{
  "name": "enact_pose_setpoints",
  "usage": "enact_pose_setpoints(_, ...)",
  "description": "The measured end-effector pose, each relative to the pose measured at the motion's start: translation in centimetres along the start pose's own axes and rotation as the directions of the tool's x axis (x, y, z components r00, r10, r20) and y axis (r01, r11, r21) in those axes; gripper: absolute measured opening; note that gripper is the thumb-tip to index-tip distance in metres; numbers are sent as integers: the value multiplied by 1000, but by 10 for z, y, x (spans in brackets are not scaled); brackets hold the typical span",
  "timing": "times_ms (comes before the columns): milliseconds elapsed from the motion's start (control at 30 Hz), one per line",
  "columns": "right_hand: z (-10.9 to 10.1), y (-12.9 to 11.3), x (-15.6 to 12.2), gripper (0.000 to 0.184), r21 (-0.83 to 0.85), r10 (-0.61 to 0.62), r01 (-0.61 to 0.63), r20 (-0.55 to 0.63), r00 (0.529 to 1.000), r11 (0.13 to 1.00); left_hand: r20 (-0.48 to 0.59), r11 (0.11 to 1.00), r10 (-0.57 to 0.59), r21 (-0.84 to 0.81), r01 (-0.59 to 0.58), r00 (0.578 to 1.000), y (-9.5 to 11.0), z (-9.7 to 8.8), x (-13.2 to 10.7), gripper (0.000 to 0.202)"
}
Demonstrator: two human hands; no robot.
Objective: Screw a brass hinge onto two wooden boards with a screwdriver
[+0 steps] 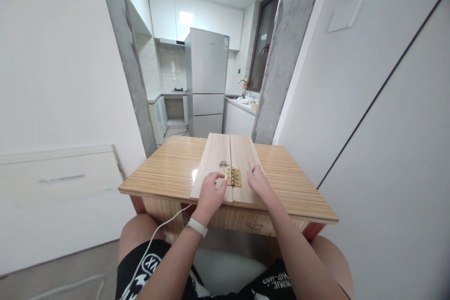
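Note:
Two pale wooden boards (216, 157) lie side by side on a small striped wooden table (168, 168). A brass hinge (233, 176) sits across the seam between them. My left hand (211, 192) rests on the left board, fingers curled, fingertips touching the hinge's left edge. My right hand (258, 180) is closed around a thin metal tool (249, 165), whose tip pokes up just right of the hinge. A few small dark screws (223, 164) lie just beyond the hinge.
A white cable (154, 236) runs from under the table across my left thigh. A white panel (56, 176) leans on the left wall. Beyond the table is a kitchen with a silver fridge (207, 84) and a counter (242, 103).

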State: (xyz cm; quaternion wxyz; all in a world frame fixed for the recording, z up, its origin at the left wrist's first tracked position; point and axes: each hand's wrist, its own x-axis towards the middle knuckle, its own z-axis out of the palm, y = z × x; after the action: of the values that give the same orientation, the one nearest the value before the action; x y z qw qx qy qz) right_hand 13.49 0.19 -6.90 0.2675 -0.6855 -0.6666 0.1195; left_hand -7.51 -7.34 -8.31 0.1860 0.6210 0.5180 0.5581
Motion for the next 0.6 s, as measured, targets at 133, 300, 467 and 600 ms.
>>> enact_pose_setpoints(133, -3, -6, 8, 40, -117, 52, -45, 56, 997, 992, -2, 971, 25, 239, -24, 1000, -37, -25, 22, 17)
enact_pose_setpoints(300, 3, -13, 4, 44, -210, 55, -52, 11, 998, 976, 54, 868, -53, 497, 20, 997, -64, -40, 35, 37)
enact_pose_setpoints(467, 17, -11, 5, 41, -228, 49, -46, 8, 999, 973, 141, 833, -123, 553, 25, 982, -74, -39, 40, 49)
enact_pose_setpoints(600, 22, -9, 11, 33, -248, 8, -6, 6, 1000, 969, 185, 830, -137, 558, 11, 973, -78, -36, 41, 50)
